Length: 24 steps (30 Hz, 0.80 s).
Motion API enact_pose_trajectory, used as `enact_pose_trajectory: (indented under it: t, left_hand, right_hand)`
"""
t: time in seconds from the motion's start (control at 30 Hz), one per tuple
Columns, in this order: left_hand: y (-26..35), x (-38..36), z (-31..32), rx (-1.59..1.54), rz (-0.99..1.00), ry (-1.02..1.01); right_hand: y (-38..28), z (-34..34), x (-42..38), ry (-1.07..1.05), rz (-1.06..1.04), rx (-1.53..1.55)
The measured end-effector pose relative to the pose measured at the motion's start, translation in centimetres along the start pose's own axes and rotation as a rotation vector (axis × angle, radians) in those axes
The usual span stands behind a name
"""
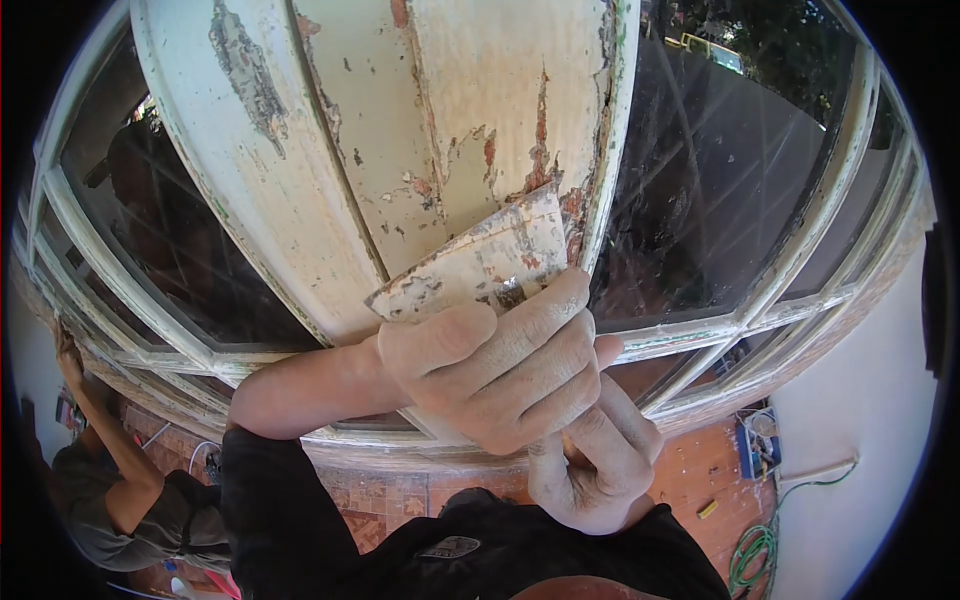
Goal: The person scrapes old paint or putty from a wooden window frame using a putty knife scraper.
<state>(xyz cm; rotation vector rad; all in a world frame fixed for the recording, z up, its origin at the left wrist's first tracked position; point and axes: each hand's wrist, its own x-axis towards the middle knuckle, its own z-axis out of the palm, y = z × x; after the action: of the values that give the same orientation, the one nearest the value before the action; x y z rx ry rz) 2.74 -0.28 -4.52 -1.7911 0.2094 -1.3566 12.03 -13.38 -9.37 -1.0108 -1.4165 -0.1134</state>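
Note:
A wide scraper (pixel 485 255) with a blade smeared in pale paint lies against the wooden panel (pixel 480 100), tilted with its right corner higher. My left hand (pixel 490 370) is closed over the lower part of the blade, knuckles toward me and dusted white. Just below it my right hand (pixel 600 465) has its fingers curled around what seems to be the handle, which the hands hide. Off-white paint on the panel is cracked and flaked, with reddish and grey patches showing near the blade.
Paned windows (pixel 720 180) flank the panel. At the left another person (pixel 140 500) reaches up to the frame. On the tiled floor are a blue container (pixel 758 440), a coiled green hose (pixel 752 555) and a small yellow object (pixel 708 509). A white wall (pixel 850 430) stands at right.

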Motion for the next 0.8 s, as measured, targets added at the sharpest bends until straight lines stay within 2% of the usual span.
enact_pose_trajectory:
  t: [0.1, 0.2, 0.8]
  left_hand:
    - [0.3, 0.1, 0.4, 0.017, -0.069, 0.076]
    - [-0.2, 0.5, 0.6, 0.030, -0.069, 0.031]
    - [0.4, 0.5, 0.1, 0.039, -0.076, -0.009]
  right_hand:
    - [-0.1, -0.2, 0.5, -0.006, -0.012, 0.007]
    - [0.5, 0.1, 1.4, 0.037, -0.053, 0.005]
    - [0.0, -0.9, 0.9, -0.034, -0.062, -0.080]
